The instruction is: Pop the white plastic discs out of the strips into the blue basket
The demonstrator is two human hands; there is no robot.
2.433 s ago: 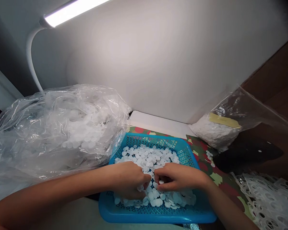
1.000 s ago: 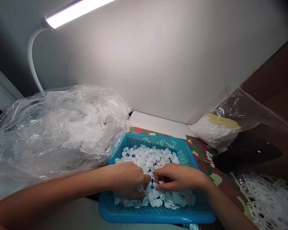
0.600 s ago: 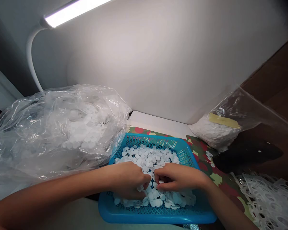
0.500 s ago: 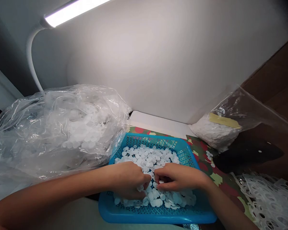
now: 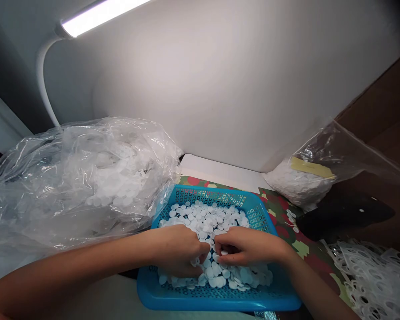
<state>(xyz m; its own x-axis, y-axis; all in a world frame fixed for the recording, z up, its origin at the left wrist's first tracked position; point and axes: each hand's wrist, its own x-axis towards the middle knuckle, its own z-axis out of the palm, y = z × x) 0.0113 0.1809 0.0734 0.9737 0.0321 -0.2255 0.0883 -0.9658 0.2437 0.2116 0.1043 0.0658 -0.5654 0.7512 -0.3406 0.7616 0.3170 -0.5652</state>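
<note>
Glossy plastic bag (image 5: 53,191); smooth plastic basket (image 5: 220,304).

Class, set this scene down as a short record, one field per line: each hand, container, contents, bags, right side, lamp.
Left hand: curled among white discs; grip unclear
Right hand: curled, a disc by its thumb; grip unclear
Container: blue basket, perforated
Contents: many white discs, loosely heaped
Left bag: clear, crumpled, white discs showing inside
Right bag: clear, white contents, yellow label
Right of basket: a few loose discs on a patterned surface
Lower right: heap of holed pieces
Lamp: lit, curved neck
</note>
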